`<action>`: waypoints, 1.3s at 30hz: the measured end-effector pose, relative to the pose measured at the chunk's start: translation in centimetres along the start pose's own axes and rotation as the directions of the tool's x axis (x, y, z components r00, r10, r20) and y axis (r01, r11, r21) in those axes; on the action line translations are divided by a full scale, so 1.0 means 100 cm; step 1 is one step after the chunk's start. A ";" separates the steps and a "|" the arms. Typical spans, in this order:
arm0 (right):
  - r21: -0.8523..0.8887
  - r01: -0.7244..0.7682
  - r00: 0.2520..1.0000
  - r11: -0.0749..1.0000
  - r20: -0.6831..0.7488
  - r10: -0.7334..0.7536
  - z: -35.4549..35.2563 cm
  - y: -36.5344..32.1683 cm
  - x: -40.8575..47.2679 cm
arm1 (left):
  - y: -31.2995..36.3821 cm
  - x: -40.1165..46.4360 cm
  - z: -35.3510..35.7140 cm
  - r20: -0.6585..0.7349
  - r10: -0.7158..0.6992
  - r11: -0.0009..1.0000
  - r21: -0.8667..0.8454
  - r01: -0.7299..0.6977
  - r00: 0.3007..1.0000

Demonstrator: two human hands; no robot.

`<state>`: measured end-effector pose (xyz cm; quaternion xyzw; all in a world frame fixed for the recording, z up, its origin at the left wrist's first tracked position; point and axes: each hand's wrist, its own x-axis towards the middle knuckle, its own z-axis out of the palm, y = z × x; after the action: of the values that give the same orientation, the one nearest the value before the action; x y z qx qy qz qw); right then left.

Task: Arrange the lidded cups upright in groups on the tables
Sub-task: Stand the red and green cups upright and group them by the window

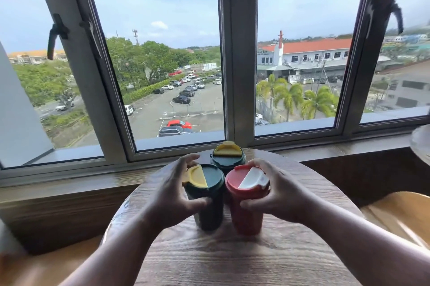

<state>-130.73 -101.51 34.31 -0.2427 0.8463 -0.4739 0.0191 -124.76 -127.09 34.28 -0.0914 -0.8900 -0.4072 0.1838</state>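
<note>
Three lidded cups stand upright, close together, on a round wooden table [232, 257]. My left hand [172, 190] grips the near dark green cup [210, 213], whose lid is half yellow. My right hand [277, 195] grips the red cup [246, 218] with a white flap on its lid. The two held cups touch side by side. Behind them, toward the window, a second dark green cup [228, 157] with a yellow lid flap stands free.
A wooden window ledge [69, 183] and tall window frames run right behind the table. A tan chair seat [400, 216] sits at the right, another tan seat [46, 260] at the lower left. The rim of a pale round object [421, 144] shows at the right edge.
</note>
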 end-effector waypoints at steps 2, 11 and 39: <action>0.006 0.000 1.000 1.000 -0.002 0.000 0.000 0.001 0.001 | -0.003 0.001 0.000 0.002 0.012 1.000 -0.011 -0.012 1.000; 0.054 0.001 1.000 0.999 0.015 -0.002 -0.001 0.000 0.000 | -0.007 0.004 0.002 -0.012 0.030 0.999 -0.027 -0.031 0.999; -0.083 -0.043 0.999 0.996 -0.022 0.041 -0.022 -0.022 -0.003 | 0.013 0.015 -0.011 -0.086 0.089 0.990 0.115 -0.079 0.992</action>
<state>-130.18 -100.62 37.20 -0.2207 0.8705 -0.4399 0.0103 -125.41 -127.04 36.44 -0.1000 -0.8972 -0.3527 0.2461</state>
